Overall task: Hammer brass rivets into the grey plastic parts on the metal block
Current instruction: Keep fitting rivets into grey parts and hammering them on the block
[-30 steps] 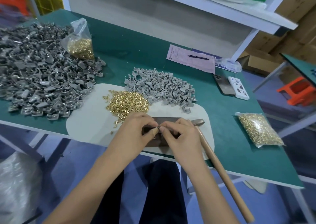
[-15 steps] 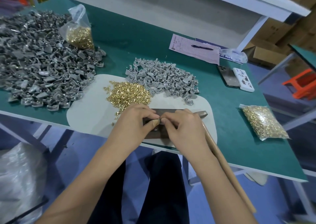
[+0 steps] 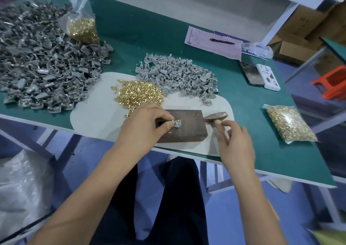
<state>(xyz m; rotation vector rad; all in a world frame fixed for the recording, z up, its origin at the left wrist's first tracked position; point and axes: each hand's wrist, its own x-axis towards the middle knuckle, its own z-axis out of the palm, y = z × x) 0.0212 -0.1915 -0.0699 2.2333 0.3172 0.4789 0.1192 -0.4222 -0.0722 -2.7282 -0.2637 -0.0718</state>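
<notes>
A dark metal block (image 3: 189,126) lies on a pale mat (image 3: 93,117) at the table's near edge. On its top left sits one grey plastic part (image 3: 177,123) with a brass rivet in it, pinched by my left hand (image 3: 144,126). My right hand (image 3: 235,143) is to the right of the block, fingers curling round the wooden handle of the hammer (image 3: 215,117), whose head rests beside the block. Loose brass rivets (image 3: 139,93) are heaped behind my left hand, with a pile of grey parts (image 3: 177,76) farther back.
A large heap of grey parts (image 3: 41,63) fills the left of the green table (image 3: 262,151), with a bag of rivets (image 3: 83,27) on it. Another rivet bag (image 3: 290,123) lies at the right. Two phones (image 3: 260,75), a paper with a pen (image 3: 215,44) sit behind.
My right hand left the part on the block and moved right onto the hammer handle. My left hand stays pinching the part. The camera tipped slightly.
</notes>
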